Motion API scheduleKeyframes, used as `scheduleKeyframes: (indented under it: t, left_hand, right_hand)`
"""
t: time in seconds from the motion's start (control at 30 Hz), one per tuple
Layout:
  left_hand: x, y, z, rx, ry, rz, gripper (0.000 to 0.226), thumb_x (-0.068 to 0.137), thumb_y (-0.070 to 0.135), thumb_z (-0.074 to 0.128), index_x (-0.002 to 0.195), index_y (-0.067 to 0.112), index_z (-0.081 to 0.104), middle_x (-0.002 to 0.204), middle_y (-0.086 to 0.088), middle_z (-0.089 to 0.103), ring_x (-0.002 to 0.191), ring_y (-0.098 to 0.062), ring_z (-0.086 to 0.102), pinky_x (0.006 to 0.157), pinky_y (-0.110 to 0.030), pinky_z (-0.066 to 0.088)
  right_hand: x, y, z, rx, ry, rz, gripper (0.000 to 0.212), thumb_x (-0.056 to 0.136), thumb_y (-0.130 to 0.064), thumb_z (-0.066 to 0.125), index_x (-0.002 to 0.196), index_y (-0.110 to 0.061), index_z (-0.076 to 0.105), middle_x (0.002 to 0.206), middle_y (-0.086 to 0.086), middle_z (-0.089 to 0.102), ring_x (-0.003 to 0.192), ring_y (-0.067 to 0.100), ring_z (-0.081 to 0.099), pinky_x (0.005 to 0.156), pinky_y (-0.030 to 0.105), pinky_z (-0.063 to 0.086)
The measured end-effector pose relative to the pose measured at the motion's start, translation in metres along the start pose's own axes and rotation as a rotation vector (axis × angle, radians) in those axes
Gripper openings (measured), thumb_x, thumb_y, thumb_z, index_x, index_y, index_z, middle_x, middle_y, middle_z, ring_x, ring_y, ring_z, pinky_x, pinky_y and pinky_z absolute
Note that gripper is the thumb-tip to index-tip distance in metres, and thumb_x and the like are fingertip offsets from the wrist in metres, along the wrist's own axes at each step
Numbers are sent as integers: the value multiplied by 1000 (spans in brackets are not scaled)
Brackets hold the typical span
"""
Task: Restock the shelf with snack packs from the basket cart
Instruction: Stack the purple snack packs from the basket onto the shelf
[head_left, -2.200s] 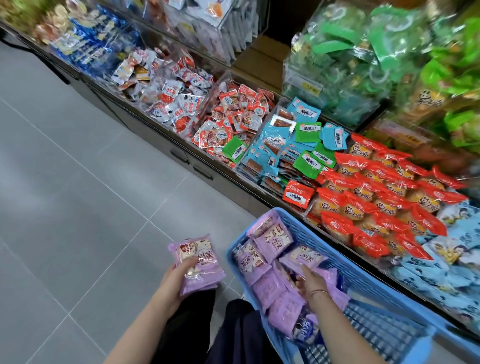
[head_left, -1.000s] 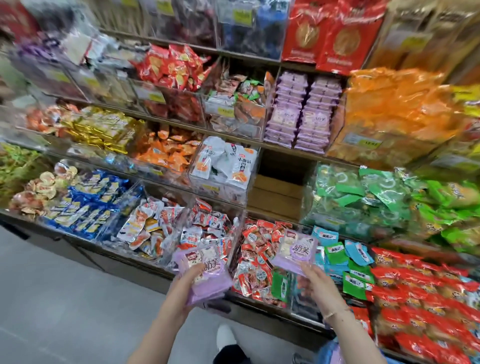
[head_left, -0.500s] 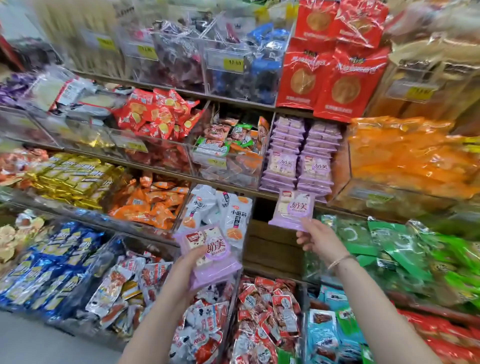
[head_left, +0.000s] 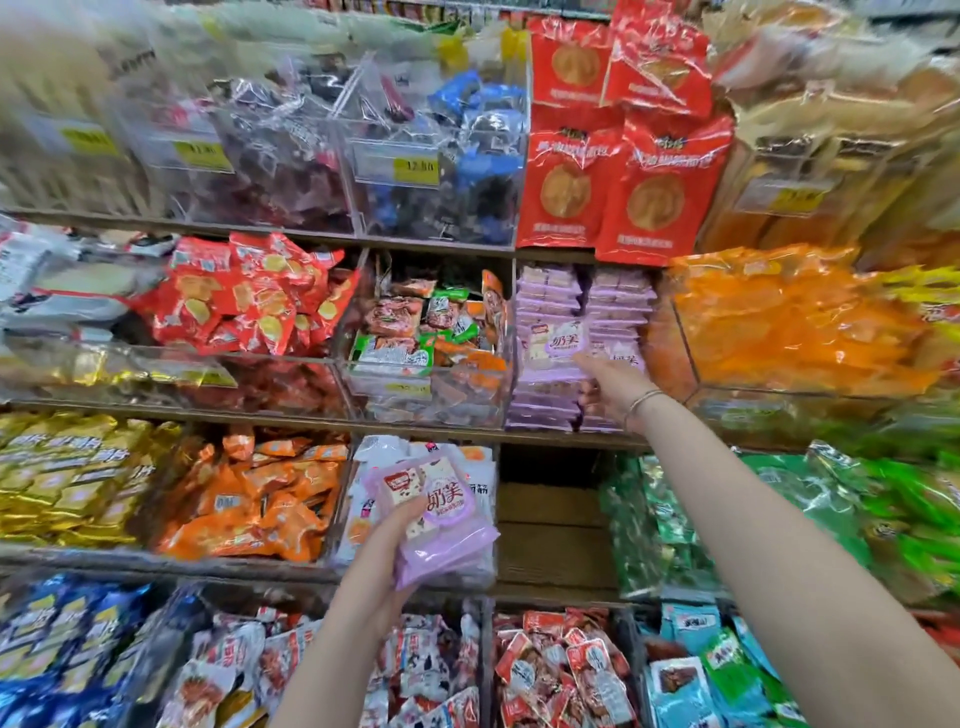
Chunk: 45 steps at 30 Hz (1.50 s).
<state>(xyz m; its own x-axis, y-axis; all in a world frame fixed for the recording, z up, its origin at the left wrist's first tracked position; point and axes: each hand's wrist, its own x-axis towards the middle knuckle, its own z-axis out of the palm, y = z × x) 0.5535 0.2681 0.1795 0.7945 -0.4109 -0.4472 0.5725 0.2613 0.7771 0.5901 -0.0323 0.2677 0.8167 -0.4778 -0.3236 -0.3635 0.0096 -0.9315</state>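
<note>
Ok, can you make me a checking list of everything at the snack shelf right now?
Surface: shelf, rows of clear bins full of snacks.
Job's things: purple stacks in a middle bin; single purple pack at their front; purple bundle lower down.
Clutter: red bags above, orange bags to the right, green bags below.
Hands: right hand holds the single purple pack; left hand grips the purple bundle.
Cables: nothing seen.
Surroundings: more snack rows all round, blurred at the edges.

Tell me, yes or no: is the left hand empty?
No, the left hand grips a stack of purple snack packs in front of the shelf.
</note>
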Motion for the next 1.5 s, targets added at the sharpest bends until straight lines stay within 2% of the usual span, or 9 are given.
scheduleKeyframes:
  t: [0.23, 0.37, 0.4, 0.5, 0.6, 0.73, 0.9, 1.2, 1.5]
  left_hand:
    - [22, 2, -5, -38, -60, 2, 54, 70, 36, 71, 121, 24, 57, 113, -14, 70, 89, -29, 72, 67, -33, 54]
    - [24, 2, 1, -71, -107, -11, 47, 70, 32, 69, 114, 21, 58, 105, -12, 73, 84, -31, 73, 56, -29, 56]
    - [24, 2, 3, -78, -107, -7, 49, 70, 30, 69, 116, 18, 59, 105, -13, 73, 84, -30, 73, 56, -29, 56]
    - [24, 2, 6, -82, -100, 9, 54, 68, 29, 69, 118, 11, 62, 107, -13, 72, 84, -27, 73, 56, -30, 56]
    - [22, -1, 10, -72, -110, 14, 54, 68, 32, 69, 119, 14, 62, 112, -12, 71, 90, -27, 71, 63, -30, 57]
    - [20, -7, 20, -50, -133, -3, 50, 70, 33, 69, 116, 15, 64, 113, -12, 71, 93, -27, 71, 63, -29, 57]
    - [17, -12, 30, 39, -179, -13, 34, 72, 37, 70, 99, 17, 76, 110, -17, 70, 90, -29, 72, 65, -30, 56]
    - [9, -16, 37, 196, -54, -4, 96, 59, 68, 72, 136, 17, 47, 130, -8, 60, 112, -26, 61, 101, -47, 45]
    - [16, -8, 30, 36, 66, -53, 36, 92, 29, 59, 125, 16, 57, 111, -12, 71, 87, -26, 70, 66, -33, 53]
  right_hand:
    - [24, -8, 10, -824, 133, -227, 26, 95, -35, 45, 74, -20, 47, 69, -5, 45, 66, 22, 48, 57, 27, 32]
    - [32, -3, 9, -903, 145, -280, 24, 95, -35, 46, 79, -18, 46, 122, -2, 54, 79, 22, 51, 64, 27, 33]
    - [32, -3, 8, -903, 140, -276, 24, 95, -35, 45, 80, -17, 49, 119, -2, 54, 81, 24, 53, 66, 28, 35]
    - [21, 2, 4, -843, 221, -314, 35, 94, -36, 46, 109, -6, 56, 104, 10, 55, 90, 30, 56, 74, 33, 42]
    - [-13, 21, 11, -702, 252, -467, 35, 93, -37, 48, 120, -14, 53, 98, 3, 54, 87, 16, 54, 75, 27, 39]
    - [-69, 62, 36, -529, -127, -324, 16, 89, -45, 53, 92, -30, 60, 88, -4, 63, 65, 4, 55, 59, 16, 41]
    - [-96, 88, 51, -494, -391, -160, 30, 86, -45, 58, 91, -15, 61, 75, -3, 59, 55, 4, 55, 45, 17, 42]
    - [-101, 88, 35, 171, -317, 48, 16, 94, -16, 53, 87, -2, 58, 66, 6, 59, 51, 9, 58, 52, 19, 53]
    - [-69, 28, -27, 409, 32, -84, 30, 94, -17, 52, 116, 3, 54, 104, 15, 61, 71, 13, 61, 60, 20, 58]
